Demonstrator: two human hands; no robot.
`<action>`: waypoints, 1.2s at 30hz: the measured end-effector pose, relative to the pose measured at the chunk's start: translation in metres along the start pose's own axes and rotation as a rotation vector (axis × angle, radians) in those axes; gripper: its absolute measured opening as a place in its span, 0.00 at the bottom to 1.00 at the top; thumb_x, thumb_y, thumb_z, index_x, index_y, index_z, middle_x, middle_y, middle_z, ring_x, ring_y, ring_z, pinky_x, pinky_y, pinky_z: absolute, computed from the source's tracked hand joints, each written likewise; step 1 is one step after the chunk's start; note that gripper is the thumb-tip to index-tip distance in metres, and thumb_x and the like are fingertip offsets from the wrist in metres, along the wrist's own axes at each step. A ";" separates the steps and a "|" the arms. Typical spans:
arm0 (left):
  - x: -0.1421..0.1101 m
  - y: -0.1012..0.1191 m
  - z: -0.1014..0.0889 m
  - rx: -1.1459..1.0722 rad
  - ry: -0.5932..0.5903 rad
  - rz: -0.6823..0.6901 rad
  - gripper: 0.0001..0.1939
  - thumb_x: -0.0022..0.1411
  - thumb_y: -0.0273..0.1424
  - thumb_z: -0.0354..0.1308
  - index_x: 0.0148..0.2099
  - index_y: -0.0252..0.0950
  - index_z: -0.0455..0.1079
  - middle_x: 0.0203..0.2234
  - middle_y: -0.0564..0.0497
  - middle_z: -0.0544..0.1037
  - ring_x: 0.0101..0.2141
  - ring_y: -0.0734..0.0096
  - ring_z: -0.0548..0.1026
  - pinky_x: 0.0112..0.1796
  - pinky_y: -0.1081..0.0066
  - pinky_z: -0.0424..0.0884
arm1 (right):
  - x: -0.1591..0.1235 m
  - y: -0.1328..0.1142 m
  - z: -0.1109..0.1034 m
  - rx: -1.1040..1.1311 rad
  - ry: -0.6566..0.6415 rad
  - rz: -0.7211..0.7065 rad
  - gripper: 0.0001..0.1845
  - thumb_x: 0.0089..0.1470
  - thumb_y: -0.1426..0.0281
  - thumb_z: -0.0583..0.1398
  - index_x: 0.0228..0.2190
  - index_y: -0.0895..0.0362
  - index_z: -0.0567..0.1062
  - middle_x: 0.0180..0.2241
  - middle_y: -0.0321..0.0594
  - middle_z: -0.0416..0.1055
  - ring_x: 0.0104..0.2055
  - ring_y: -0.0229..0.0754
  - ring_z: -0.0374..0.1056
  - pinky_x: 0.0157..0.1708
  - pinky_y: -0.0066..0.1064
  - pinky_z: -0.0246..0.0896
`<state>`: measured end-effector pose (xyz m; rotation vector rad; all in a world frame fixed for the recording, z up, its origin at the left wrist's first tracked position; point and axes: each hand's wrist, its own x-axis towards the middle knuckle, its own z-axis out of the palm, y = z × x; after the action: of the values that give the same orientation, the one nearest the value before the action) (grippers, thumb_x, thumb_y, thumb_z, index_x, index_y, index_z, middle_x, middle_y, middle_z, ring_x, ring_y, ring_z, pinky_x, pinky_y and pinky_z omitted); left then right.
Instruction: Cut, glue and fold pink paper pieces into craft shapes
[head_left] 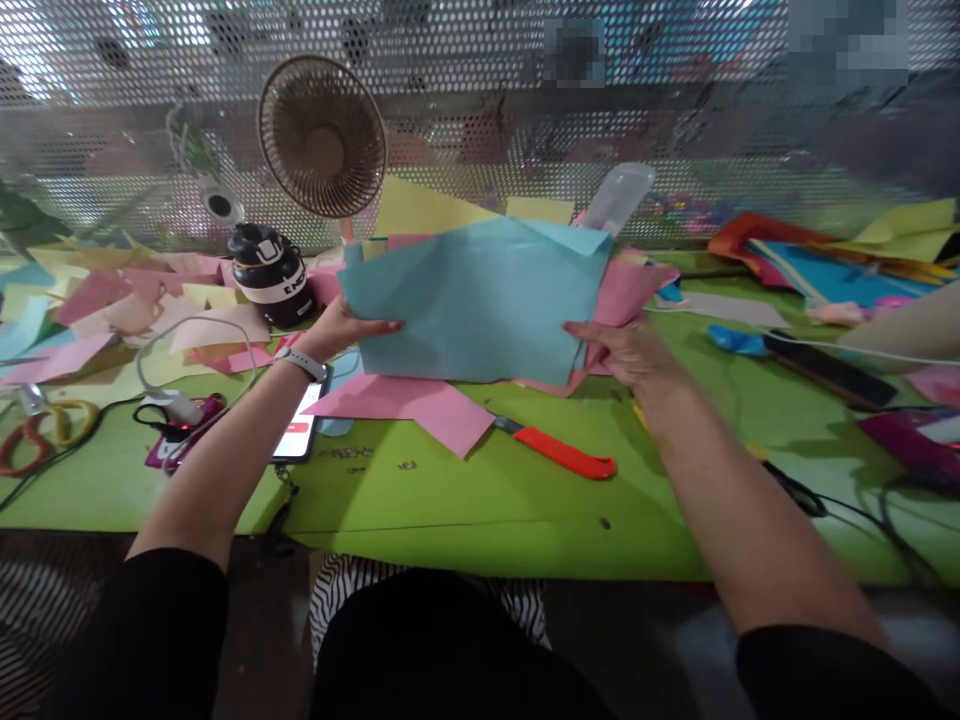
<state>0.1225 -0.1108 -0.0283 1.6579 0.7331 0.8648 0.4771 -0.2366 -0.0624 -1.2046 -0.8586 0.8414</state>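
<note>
Holds a wide light-blue sheet of paper upright by its two sides, above the light-green tabletop. Perhaps holds it from both ends to make the soft sheet straight and to prevent its sagging in the middle.

With left grip, pinches the left side: narrow, closed on the paper, thumb lying along the front face, other fingers hidden behind. With right grip, pinches the right side in similar manner, also narrow, thumb on the front. Just beside the right grip, notice loose pink paper; cannot tell about its being pinched too.

Below the blue sheet, find a flat, pointed pink paper piece and, at its right corner, a cutter with orange-red handle, probably laid there for easy reach. Near the left forearm, see a lit smartphone, partly covered. Farther back, see a round black bottle with white band and a round beige fan.
</note>
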 end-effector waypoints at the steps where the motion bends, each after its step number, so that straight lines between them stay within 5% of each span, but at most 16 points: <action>1: 0.000 0.001 0.002 -0.004 0.017 0.010 0.35 0.38 0.36 0.77 0.49 0.31 0.74 0.50 0.37 0.79 0.52 0.47 0.76 0.58 0.45 0.68 | 0.000 -0.002 0.000 0.009 -0.012 -0.005 0.25 0.24 0.71 0.77 0.30 0.54 0.78 0.36 0.40 0.82 0.47 0.53 0.77 0.51 0.46 0.74; 7: -0.002 0.000 0.002 -0.014 0.084 0.087 0.29 0.38 0.37 0.77 0.43 0.32 0.75 0.45 0.39 0.80 0.48 0.47 0.78 0.54 0.43 0.71 | 0.002 -0.011 0.001 0.116 -0.016 -0.102 0.23 0.25 0.73 0.74 0.29 0.54 0.79 0.35 0.39 0.82 0.45 0.51 0.77 0.55 0.48 0.68; 13: -0.004 -0.004 0.005 -0.039 -0.006 0.047 0.32 0.39 0.35 0.76 0.48 0.33 0.75 0.46 0.40 0.80 0.49 0.48 0.77 0.56 0.44 0.70 | -0.001 -0.002 0.004 0.028 -0.129 0.072 0.31 0.20 0.74 0.75 0.34 0.54 0.79 0.38 0.41 0.82 0.48 0.54 0.76 0.54 0.51 0.69; 19: 0.001 0.007 0.011 -0.047 0.081 0.108 0.32 0.40 0.38 0.75 0.49 0.33 0.75 0.46 0.40 0.80 0.52 0.47 0.75 0.57 0.47 0.69 | 0.000 -0.016 0.010 0.011 -0.124 -0.074 0.27 0.26 0.70 0.75 0.35 0.49 0.79 0.40 0.37 0.82 0.51 0.52 0.75 0.59 0.51 0.65; 26: -0.011 -0.008 0.017 -0.084 0.131 -0.044 0.35 0.40 0.40 0.76 0.50 0.32 0.74 0.52 0.36 0.78 0.53 0.45 0.75 0.56 0.48 0.71 | -0.001 0.000 0.011 -0.072 -0.156 0.057 0.27 0.25 0.69 0.76 0.34 0.52 0.80 0.40 0.39 0.82 0.48 0.52 0.77 0.56 0.50 0.68; 30: -0.005 -0.001 0.018 -0.098 0.172 0.085 0.32 0.44 0.42 0.74 0.50 0.34 0.75 0.51 0.40 0.79 0.53 0.49 0.76 0.57 0.50 0.71 | 0.001 -0.008 0.015 -0.053 -0.097 -0.085 0.20 0.29 0.66 0.76 0.30 0.52 0.80 0.40 0.40 0.82 0.49 0.53 0.76 0.56 0.50 0.69; 36: -0.018 -0.018 0.013 -0.085 0.015 -0.078 0.31 0.41 0.41 0.76 0.46 0.33 0.76 0.47 0.38 0.81 0.48 0.49 0.78 0.54 0.48 0.73 | -0.009 0.004 0.017 -0.084 -0.162 0.066 0.25 0.27 0.69 0.76 0.33 0.50 0.80 0.43 0.42 0.81 0.49 0.55 0.75 0.56 0.52 0.68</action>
<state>0.1228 -0.1286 -0.0507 1.5388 0.7563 0.8432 0.4575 -0.2368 -0.0648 -1.2564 -0.9981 0.9739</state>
